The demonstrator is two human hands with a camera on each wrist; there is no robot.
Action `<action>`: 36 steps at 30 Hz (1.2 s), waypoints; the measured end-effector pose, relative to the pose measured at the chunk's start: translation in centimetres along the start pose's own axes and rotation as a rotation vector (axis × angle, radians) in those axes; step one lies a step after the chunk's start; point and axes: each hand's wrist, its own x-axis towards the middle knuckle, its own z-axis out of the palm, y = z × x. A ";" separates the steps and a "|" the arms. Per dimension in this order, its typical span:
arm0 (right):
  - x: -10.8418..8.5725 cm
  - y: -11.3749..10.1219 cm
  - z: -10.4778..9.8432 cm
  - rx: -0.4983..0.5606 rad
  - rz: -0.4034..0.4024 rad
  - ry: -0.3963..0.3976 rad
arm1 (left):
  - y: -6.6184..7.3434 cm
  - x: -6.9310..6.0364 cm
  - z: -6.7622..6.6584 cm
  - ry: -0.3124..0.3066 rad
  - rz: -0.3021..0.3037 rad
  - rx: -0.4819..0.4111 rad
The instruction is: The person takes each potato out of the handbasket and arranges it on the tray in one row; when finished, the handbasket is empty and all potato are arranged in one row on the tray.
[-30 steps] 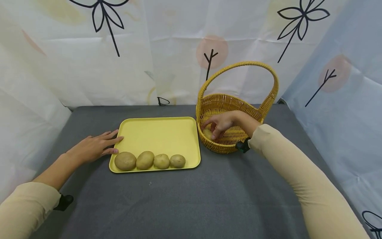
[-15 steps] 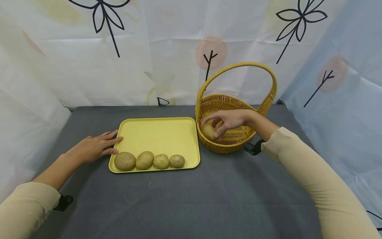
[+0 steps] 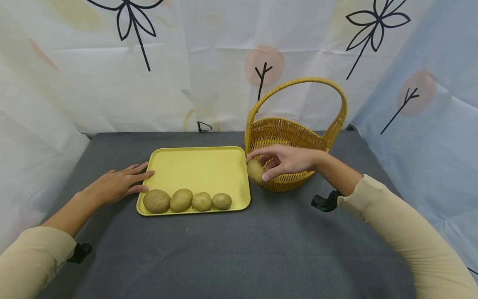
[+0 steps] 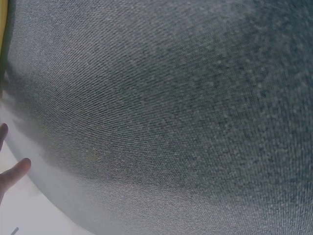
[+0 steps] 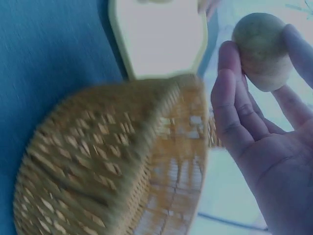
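My right hand pinches a potato between thumb and fingers, at the left rim of a yellow wicker basket. The right wrist view shows the same potato raised above the basket wall. Left of the basket lies a yellow tray, with several potatoes in a row along its near edge; the leftmost potato looks largest, the rightmost potato smallest. My left hand rests with straight fingers at the tray's left edge. Only its fingertips appear in the left wrist view.
A dark grey cloth covers the table. The basket's tall arched handle rises over its opening. A patterned white curtain hangs behind and along both sides.
My right hand has lifted the potato from inside the basket and brought it toward me, to the left rim near the tray. The left hand has stayed in place.
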 end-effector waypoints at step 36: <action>3.8 3.1 10.1 -0.279 0.125 0.362 | -0.1 0.1 0.2 0.010 0.006 0.009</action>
